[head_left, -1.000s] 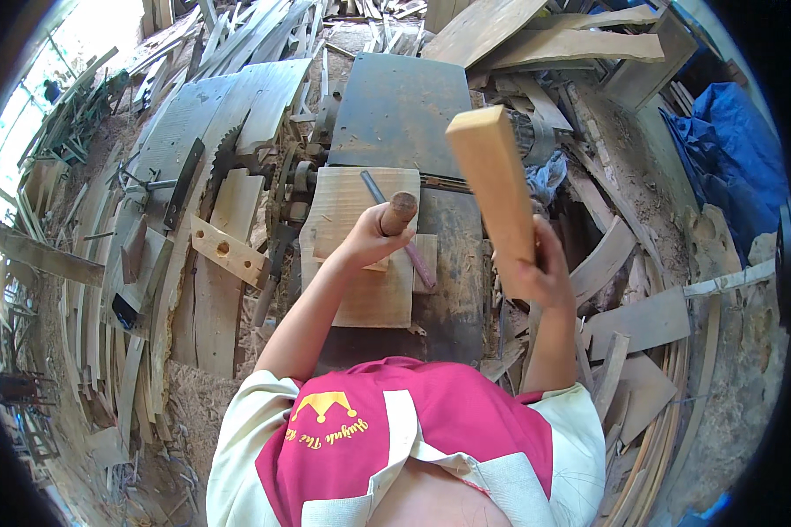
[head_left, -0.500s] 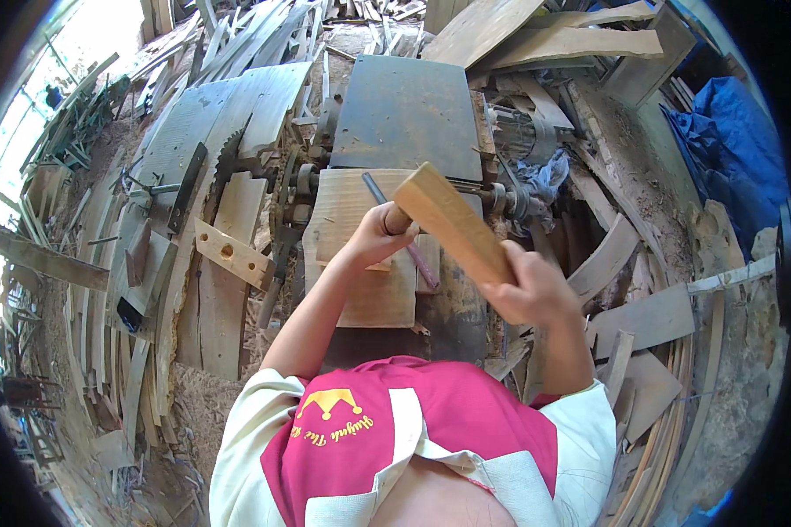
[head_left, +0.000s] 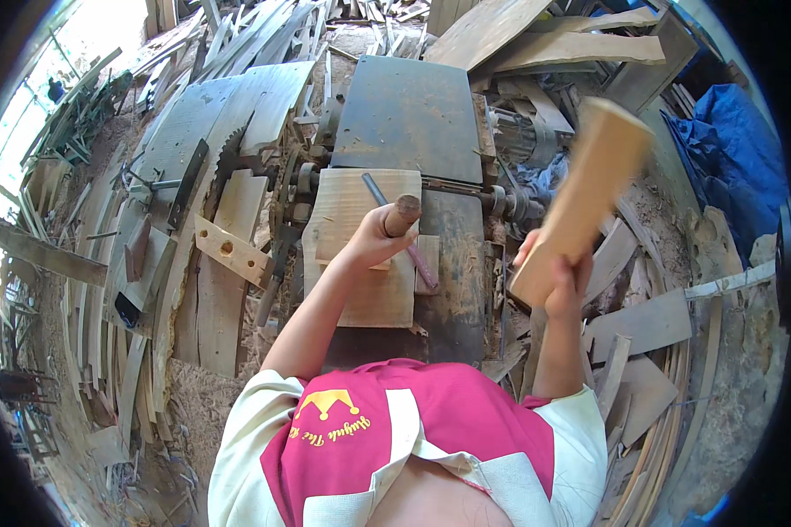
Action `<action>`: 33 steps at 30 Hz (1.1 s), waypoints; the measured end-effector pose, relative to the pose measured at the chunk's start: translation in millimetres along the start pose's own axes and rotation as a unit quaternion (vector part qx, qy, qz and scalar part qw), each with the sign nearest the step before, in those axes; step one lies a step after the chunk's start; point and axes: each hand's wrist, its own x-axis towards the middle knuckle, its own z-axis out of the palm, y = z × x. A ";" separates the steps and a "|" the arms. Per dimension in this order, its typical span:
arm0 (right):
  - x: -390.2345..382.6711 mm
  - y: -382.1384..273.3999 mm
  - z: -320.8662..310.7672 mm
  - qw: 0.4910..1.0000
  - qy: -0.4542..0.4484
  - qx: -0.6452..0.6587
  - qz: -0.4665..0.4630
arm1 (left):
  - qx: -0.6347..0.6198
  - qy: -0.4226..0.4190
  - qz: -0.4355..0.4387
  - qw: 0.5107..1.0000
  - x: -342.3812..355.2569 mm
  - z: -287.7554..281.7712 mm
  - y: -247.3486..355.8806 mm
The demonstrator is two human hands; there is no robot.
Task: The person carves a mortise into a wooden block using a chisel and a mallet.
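My left hand (head_left: 380,235) is wrapped around a round wooden handle (head_left: 405,207), held upright over a wooden board (head_left: 360,303). What lies at the handle's lower end is hidden by the hand. My right hand (head_left: 564,279) grips one end of a long wooden block (head_left: 594,180), which is raised up and to the right, its far end blurred by motion. A thin rod (head_left: 424,266), dark at one end and reddish at the other, lies slantwise on the board beside my left hand. Under it sits a small wood piece (head_left: 429,250).
The board rests on a metal machine table (head_left: 455,307), with a second metal plate (head_left: 404,110) beyond. To the left are a toothed saw blade (head_left: 228,158) and a wood piece with holes (head_left: 231,252). A motor (head_left: 520,136) and blue tarp (head_left: 721,158) are right, amid scrap wood.
My right hand has swung the wooden block away from the handle's top, up and to the right. My left hand and the handle stay in place.
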 end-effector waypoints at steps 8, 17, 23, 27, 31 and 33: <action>16.7 10.1 -22.4 0.960 -0.197 -0.059 0.189 | -0.022 0.018 0.018 0.999 -3.6 -13.7 -13.3; -2.4 6.8 8.0 0.982 -0.127 -0.086 0.112 | -0.014 0.035 0.015 0.999 -2.2 -5.5 -13.1; -11.6 57.6 -22.6 0.978 0.082 -0.147 0.123 | 0.022 -0.007 0.006 1.000 -6.8 -3.1 -9.9; -13.3 90.2 -22.5 0.923 0.114 -0.329 0.165 | -0.007 0.015 -0.016 1.000 -5.4 -4.0 -6.2; -45.8 170.5 -17.4 0.859 0.036 -0.422 0.289 | -0.015 0.018 0.017 1.000 -0.8 -3.6 -11.9; -77.4 220.6 -12.7 0.831 0.017 -0.477 0.287 | -0.003 0.002 0.009 1.000 0.8 -2.5 -11.8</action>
